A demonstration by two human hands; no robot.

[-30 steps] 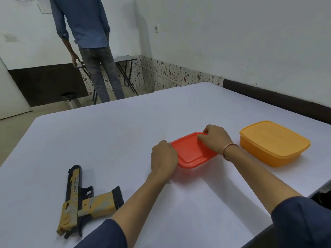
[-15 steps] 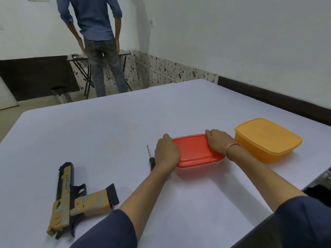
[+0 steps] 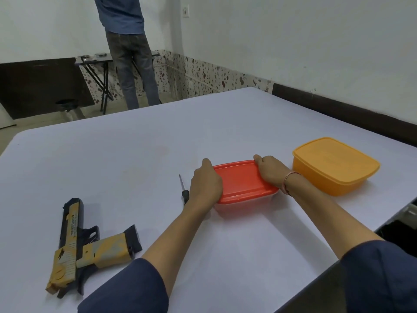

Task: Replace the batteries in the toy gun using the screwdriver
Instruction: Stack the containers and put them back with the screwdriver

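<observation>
The toy gun (image 3: pixel 90 249) is laid flat at the near left of the white surface (image 3: pixel 112 166), well apart from both grips. The screwdriver (image 3: pixel 185 195) is seen just to the left of the left grip (image 3: pixel 206 184), its handle partly hidden behind it. The left grip is curled over the left end of the red-lidded box (image 3: pixel 241 181), and the right grip (image 3: pixel 269 171) is closed on its far right corner. An orange box (image 3: pixel 334 163) is set just beyond the right grip.

table (image 3: pixel 117 159) holds gun (image 3: pixel 68 240), screwdriver (image 3: pixel 184 191), red box (image 3: pixel 241 179), orange box (image 3: pixel 334 163).
</observation>
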